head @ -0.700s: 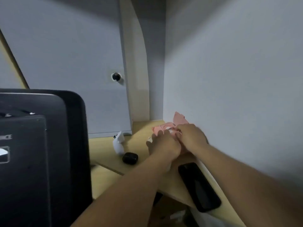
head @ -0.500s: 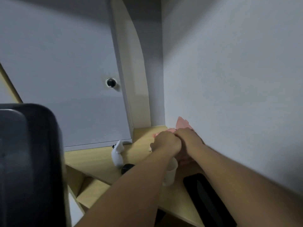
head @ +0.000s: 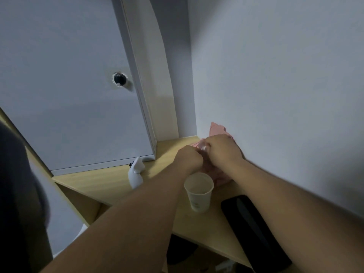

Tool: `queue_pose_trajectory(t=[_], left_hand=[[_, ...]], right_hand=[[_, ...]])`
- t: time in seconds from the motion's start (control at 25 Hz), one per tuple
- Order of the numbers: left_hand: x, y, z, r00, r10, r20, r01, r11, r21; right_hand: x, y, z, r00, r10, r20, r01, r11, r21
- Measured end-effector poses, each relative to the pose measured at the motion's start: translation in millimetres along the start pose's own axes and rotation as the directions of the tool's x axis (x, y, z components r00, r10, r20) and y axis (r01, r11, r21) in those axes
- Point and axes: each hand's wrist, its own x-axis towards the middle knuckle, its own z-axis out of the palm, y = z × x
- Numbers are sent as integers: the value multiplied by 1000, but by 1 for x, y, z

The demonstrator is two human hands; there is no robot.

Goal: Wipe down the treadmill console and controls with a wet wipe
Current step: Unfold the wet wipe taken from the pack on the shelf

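Note:
A pink wet wipe pack lies on the wooden shelf against the right wall. Both my hands are on it, fingers curled. My left hand grips the near side of the pack. My right hand pinches something pale and shiny at the pack's top, likely its flap or a wipe. Most of the pack is hidden under my hands. The treadmill console shows only as a dark blurred edge at the far left.
A white paper cup stands just in front of my hands. A black phone lies to its right at the shelf edge. A small white figure stands to the left. A cabinet door with a round knob is behind.
The view has swung right and down, so the console has slid almost out of sight and the cup is now uncovered. My hands stay on the pink pack.

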Motion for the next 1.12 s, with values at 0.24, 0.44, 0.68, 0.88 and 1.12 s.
queue_pose_trajectory(t=[0.24, 0.44, 0.68, 0.88, 1.12], left_hand=[[-15, 9, 2, 995, -81, 65, 95, 964, -247], [-67, 33, -22, 981, -183, -61, 121, 833, -540], [-150, 60, -65, 996, -79, -40, 1, 459, -889], [-220, 64, -102, 985, 55, -165, -172, 457, -873], [-299, 30, -138, 979, 105, -173, -201, 398, -895]], right_hand=[[-8, -1, -28, 952, -32, -304, 125, 948, 292], [-31, -20, -86, 972, 180, -149, -31, 732, 681], [-98, -46, -157, 975, 172, 141, -205, 450, 869], [-169, -77, -209, 973, 28, 228, -219, 409, 886], [-234, -133, -229, 985, -34, 170, -125, 540, 832]])
